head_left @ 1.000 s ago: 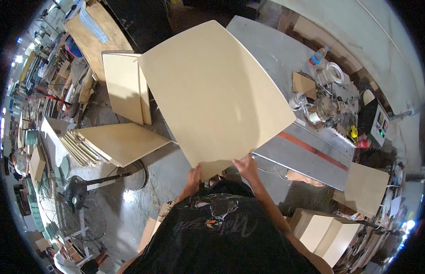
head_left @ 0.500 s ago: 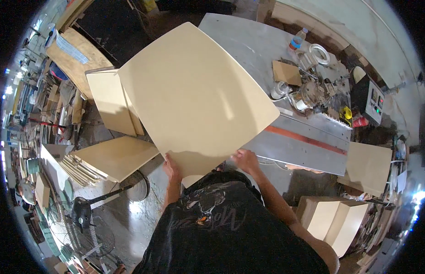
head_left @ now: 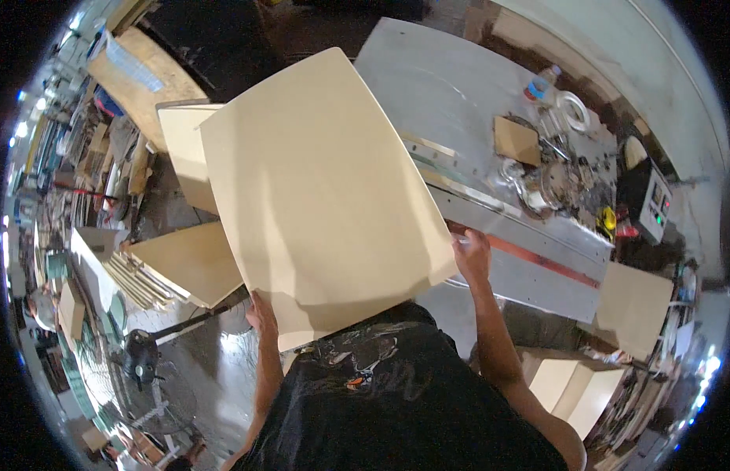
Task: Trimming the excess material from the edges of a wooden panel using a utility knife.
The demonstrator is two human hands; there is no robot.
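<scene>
Fingers of the left hand [head_left: 263, 314] and right hand [head_left: 473, 255] grasp opposite edges of a beige panel [head_left: 322, 196], partly hiding the grey tabletop [head_left: 439, 74].

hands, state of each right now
Left hand: closed, holding the left edge of the large beige rectangular board.
Right hand: closed, holding the same board's right edge.

left hand [head_left: 263, 315]: fingers partly behind beige board [head_left: 326, 204] | grey table [head_left: 428, 71]: partly covered | black shirt [head_left: 396, 420]: cut off below | fan [head_left: 140, 358]: blurred
</scene>
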